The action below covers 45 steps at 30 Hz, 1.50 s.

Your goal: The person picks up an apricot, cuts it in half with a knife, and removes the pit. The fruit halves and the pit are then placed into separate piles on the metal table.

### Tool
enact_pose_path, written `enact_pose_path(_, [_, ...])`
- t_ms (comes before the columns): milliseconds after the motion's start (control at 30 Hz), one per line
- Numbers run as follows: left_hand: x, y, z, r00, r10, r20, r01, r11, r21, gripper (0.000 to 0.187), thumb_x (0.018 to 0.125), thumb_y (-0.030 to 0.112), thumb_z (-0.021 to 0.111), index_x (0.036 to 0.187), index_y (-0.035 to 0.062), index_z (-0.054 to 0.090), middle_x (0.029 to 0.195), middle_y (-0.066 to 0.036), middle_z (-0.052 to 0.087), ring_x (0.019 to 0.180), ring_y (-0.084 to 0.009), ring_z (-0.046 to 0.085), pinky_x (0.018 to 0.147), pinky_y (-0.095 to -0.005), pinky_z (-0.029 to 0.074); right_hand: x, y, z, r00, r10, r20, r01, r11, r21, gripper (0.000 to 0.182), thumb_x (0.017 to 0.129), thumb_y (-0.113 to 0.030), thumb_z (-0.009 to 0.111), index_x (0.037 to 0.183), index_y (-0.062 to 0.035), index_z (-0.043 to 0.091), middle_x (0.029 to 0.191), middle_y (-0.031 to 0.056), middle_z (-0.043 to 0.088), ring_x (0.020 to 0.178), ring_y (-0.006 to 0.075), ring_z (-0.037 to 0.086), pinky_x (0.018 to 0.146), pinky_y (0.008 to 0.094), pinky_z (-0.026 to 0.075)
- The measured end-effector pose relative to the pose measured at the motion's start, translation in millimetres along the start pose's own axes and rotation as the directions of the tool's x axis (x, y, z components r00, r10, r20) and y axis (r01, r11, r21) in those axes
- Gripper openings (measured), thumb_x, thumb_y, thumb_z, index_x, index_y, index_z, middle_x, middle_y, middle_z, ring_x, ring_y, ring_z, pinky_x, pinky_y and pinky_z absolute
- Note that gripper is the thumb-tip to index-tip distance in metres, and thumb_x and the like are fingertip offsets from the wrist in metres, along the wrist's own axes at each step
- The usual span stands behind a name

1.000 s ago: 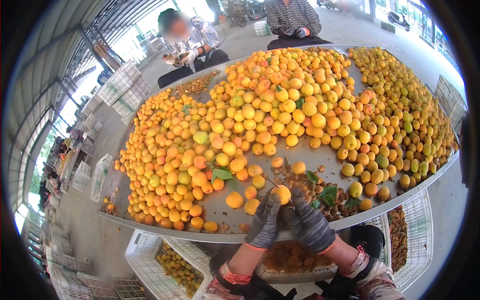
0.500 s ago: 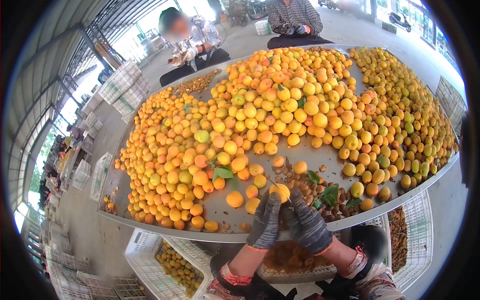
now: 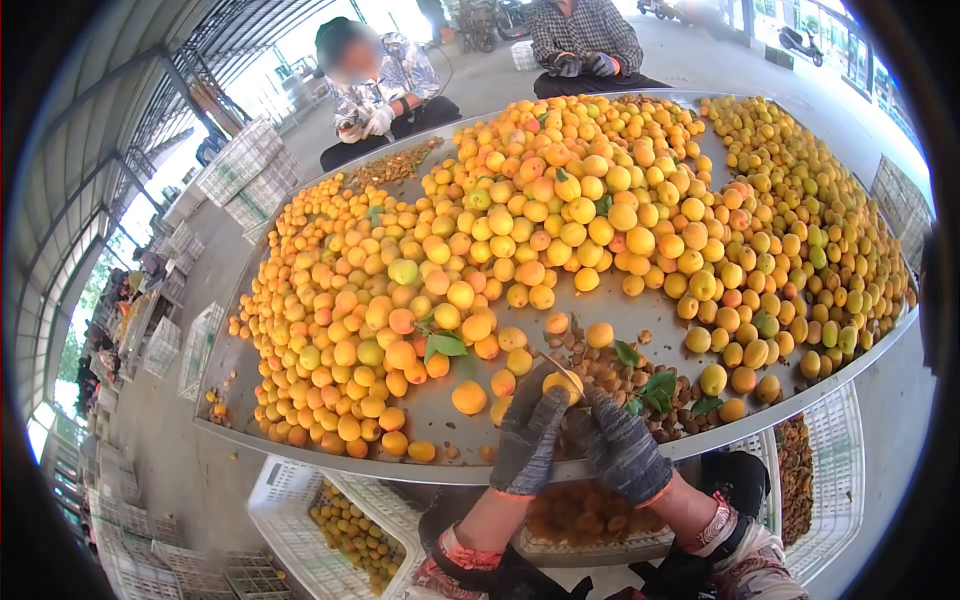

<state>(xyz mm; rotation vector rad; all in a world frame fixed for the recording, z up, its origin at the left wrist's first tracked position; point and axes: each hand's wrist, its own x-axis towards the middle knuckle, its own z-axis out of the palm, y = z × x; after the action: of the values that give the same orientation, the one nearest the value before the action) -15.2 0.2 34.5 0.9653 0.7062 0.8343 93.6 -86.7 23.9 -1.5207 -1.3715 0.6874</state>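
Observation:
Near the front edge of the metal table [image 3: 395, 470], my left hand [image 3: 528, 435], in a dark grey glove, grips an apricot [image 3: 566, 381] between thumb and fingers. My right hand [image 3: 622, 448], gloved alike, is closed close against the same apricot. A thin, light, stick-like tool [image 3: 552, 361] crosses the fruit and runs toward my right fingers; its grip end is hidden. Beyond my hands lie brown apricot pits [image 3: 606, 372] and green leaves [image 3: 658, 391]. A large heap of apricots [image 3: 520, 225] covers much of the table.
Below the table stand white crates: one at left [image 3: 275, 490] with apricots, one at right [image 3: 845, 470] with brown pieces. Orange-brown pieces [image 3: 585, 512] lie in a container under my hands. Two people sit across the table, a gloved hand [image 3: 380, 118] and checked sleeve [image 3: 625, 45] showing.
The held apricot has tilted and moved slightly up and left, with the tool turning across it. My right fingers have shifted up a little. Across the table, both people's hands have moved.

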Motion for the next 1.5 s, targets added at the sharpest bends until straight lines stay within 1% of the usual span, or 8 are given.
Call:
enact_pose_path(200, [-2, 16, -1, 0.98, -0.018, 0.2, -0.043, 0.954, 0.297, 0.039, 0.084, 0.025, 0.057, 0.115, 0.0032, 0.048, 0.094, -0.003, 0.057, 0.08, -0.0101, 0.052, 0.065, -0.0215, 0.043, 6, 10, -7, 0.963, -0.257, -0.074, 0.258, 0.966, -0.006, 0.028, 0.081, -0.006, 0.053, 0.109, -0.0004, 0.049, 0.077, 0.0158, 0.057, 0.073, 0.0308, 0.058, 0.062, 0.0353, 0.046])
enact_pose_path(367, [0, -1, 11, 0.998, -0.061, -0.012, 0.056, 0.971, -0.234, 0.037, 0.085, 0.033, 0.053, 0.108, 0.004, 0.05, 0.089, -0.003, 0.056, 0.072, -0.0098, 0.052, 0.059, -0.0213, 0.043, 1, 1, 15, 0.98, -0.044, -0.192, 0.051, 0.998, 0.031, 0.022, 0.08, -0.01, 0.055, 0.101, -0.0022, 0.051, 0.073, 0.0156, 0.057, 0.066, 0.033, 0.057, 0.055, 0.038, 0.045])
enact_pose_path(633, [-1, -1, 4, 1.0, -0.025, -0.01, 0.024, 0.997, -0.07, 0.029, 0.087, 0.029, 0.05, 0.098, 0.0023, 0.051, 0.086, -0.008, 0.057, 0.073, -0.0136, 0.055, 0.063, -0.0266, 0.046, 0, 25, 28, 0.968, -0.202, -0.149, 0.164, 0.959, -0.232, 0.02, 0.079, -0.014, 0.057, 0.095, -0.0043, 0.052, 0.075, 0.0146, 0.058, 0.063, 0.0333, 0.057, 0.05, 0.0389, 0.045])
enact_pose_path(733, [3, -26, -20, 0.978, 0.206, -0.013, -0.194, 0.938, 0.289, 0.026, 0.087, 0.025, 0.049, 0.096, 0.0005, 0.053, 0.086, -0.007, 0.059, 0.074, -0.0113, 0.055, 0.064, -0.0241, 0.046, 2, 24, 25, 0.99, -0.117, -0.082, 0.138, 0.93, 0.341, 0.02, 0.077, -0.012, 0.058, 0.095, -0.0046, 0.053, 0.076, 0.0111, 0.057, 0.065, 0.0295, 0.057, 0.052, 0.0351, 0.046])
enact_pose_path(833, [11, -36, -24, 0.934, 0.352, 0.06, -0.336, 0.812, 0.477, 0.026, 0.087, 0.024, 0.05, 0.097, 0.0008, 0.053, 0.087, -0.007, 0.058, 0.078, -0.0104, 0.054, 0.065, -0.0231, 0.046, 2, -17, -5, 0.834, 0.425, 0.353, -0.543, 0.514, 0.664, 0.022, 0.087, -0.014, 0.052, 0.107, -0.0063, 0.052, 0.086, -0.0008, 0.056, 0.072, 0.0061, 0.051, 0.066, 0.0206, 0.045])
enact_pose_path(967, [22, -28, -17, 0.992, 0.009, -0.129, -0.021, 0.995, -0.095, 0.034, 0.086, 0.03, 0.051, 0.106, 0.0022, 0.048, 0.092, -0.006, 0.055, 0.082, -0.0161, 0.055, 0.07, -0.031, 0.046, -1, -19, -17, 0.948, 0.273, 0.165, -0.316, 0.74, 0.594, 0.024, 0.081, -0.01, 0.057, 0.104, -0.0056, 0.053, 0.085, 0.0015, 0.056, 0.072, 0.0093, 0.053, 0.065, 0.0239, 0.045])
enact_pose_path(1267, [2, -31, -20, 0.88, 0.251, 0.404, -0.427, 0.789, 0.441, 0.029, 0.087, 0.028, 0.047, 0.101, 0.0032, 0.054, 0.09, -0.007, 0.056, 0.083, -0.0163, 0.054, 0.072, -0.0332, 0.045, 11, -3, -39, 0.992, -0.083, 0.097, 0.077, 0.995, 0.068, 0.06, 0.07, -0.013, 0.07, 0.122, -0.0047, 0.042, 0.112, 0.0084, 0.053, 0.1, 0.0197, 0.052, 0.088, 0.0306, 0.04])
enact_pose_path(1500, [8, -40, -15, 0.973, 0.143, 0.184, -0.217, 0.841, 0.496, 0.029, 0.086, 0.021, 0.044, 0.104, -0.0008, 0.052, 0.101, -0.011, 0.056, 0.096, -0.02, 0.052, 0.086, -0.033, 0.041, 13, -1, -17, 0.988, -0.093, -0.12, 0.085, 0.994, -0.075, 0.049, 0.069, -0.014, 0.071, 0.111, -0.0024, 0.048, 0.104, 0.0135, 0.054, 0.095, 0.0262, 0.054, 0.08, 0.0347, 0.045])
